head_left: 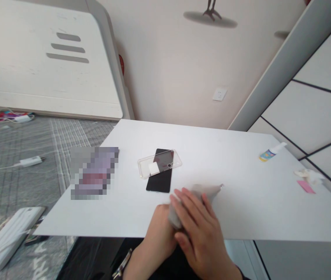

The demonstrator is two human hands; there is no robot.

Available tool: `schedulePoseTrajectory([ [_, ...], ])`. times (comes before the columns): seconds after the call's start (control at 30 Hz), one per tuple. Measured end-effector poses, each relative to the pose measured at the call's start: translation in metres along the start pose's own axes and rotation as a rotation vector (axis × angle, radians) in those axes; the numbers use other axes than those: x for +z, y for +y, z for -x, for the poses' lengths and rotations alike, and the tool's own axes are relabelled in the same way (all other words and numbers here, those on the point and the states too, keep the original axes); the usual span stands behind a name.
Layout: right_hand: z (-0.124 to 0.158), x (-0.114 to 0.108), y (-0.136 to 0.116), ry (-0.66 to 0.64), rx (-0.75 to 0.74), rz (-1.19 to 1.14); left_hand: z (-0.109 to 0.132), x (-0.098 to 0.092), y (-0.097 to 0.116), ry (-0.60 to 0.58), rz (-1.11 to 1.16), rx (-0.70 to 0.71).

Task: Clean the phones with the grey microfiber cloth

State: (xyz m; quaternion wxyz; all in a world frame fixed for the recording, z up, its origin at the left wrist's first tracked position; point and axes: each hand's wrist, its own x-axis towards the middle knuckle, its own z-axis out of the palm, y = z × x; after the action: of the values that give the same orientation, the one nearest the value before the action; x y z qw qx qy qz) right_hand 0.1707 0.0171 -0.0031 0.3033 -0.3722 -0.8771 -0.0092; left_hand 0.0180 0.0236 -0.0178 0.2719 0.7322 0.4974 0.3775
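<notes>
My left hand (161,229) is closed near the table's front edge, its fingers mostly hidden behind a grey cloth (206,190) and my other hand. What it grips cannot be made out. Over the cloth lies my right hand (202,231), fingers close together and thumb bent in, pressing it against the left hand. One thin corner of the cloth sticks out to the right. Just beyond my hands, a clear phone case (143,168) rests slantwise across a flat black phone-shaped slab (159,182); a small white patch shows on the case.
On the white table (241,214), a pixelated purple item (95,171) lies left. A small white-capped bottle (272,152), crumpled tissue (311,175) and pink slip (305,186) are right. A white charger (31,161) and white power strip (10,237) lie on grey fabric.
</notes>
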Motion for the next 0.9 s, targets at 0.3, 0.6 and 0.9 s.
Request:
schedulePoseTrajectory([
  [0.3, 0.003, 0.002, 0.009, -0.031, 0.016, -0.021, -0.002, 0.003, -0.007, -0.052, 0.003, -0.033],
  [0.6, 0.007, 0.000, 0.015, 0.128, 0.130, 0.037, 0.009, -0.001, 0.008, 0.059, 0.104, 0.085],
  [0.9, 0.000, -0.012, 0.012, 0.407, 0.189, -0.067, 0.019, -0.016, 0.019, 0.292, 0.097, 0.369],
])
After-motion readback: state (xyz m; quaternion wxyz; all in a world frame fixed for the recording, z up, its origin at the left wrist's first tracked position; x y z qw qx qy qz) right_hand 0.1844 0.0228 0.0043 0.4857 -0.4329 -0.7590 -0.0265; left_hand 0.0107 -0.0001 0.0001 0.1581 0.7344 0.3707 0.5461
